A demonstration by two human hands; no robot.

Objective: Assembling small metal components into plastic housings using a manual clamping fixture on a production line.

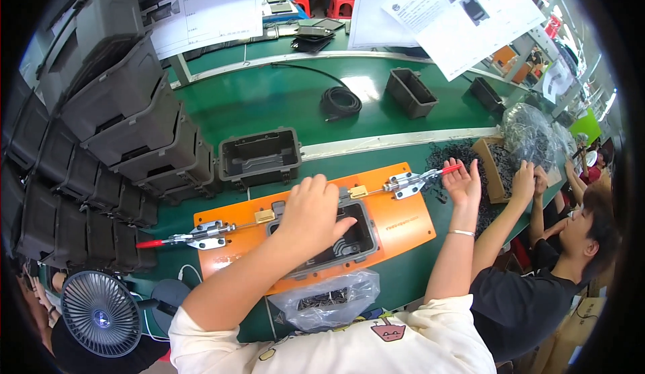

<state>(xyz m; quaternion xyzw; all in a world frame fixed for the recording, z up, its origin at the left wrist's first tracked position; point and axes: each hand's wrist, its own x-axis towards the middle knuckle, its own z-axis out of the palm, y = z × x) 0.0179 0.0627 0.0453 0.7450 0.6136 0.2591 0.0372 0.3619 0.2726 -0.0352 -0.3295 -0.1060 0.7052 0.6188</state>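
A dark grey plastic box (363,234) sits in an orange fixture plate (408,224), its open side up. My left hand (310,214) lies over the box's far left part, thumb stretched out, hiding some of the rim. At the plate's right end, my right hand (463,183) is palm up with fingers apart, touching the red handle (449,169) of the right toggle clamp (407,184). The left toggle clamp (208,234) points its red handle outward. Brass-coloured blocks, one being the left block (264,217), face the box's far side.
Stacked grey boxes (127,108) rise at left beside a fan (101,313). Another box (259,157) stands beyond the plate. A clear bag of small black parts (326,299) lies nearest me. At right are loose parts, a cardboard box (492,171) and a co-worker (531,293).
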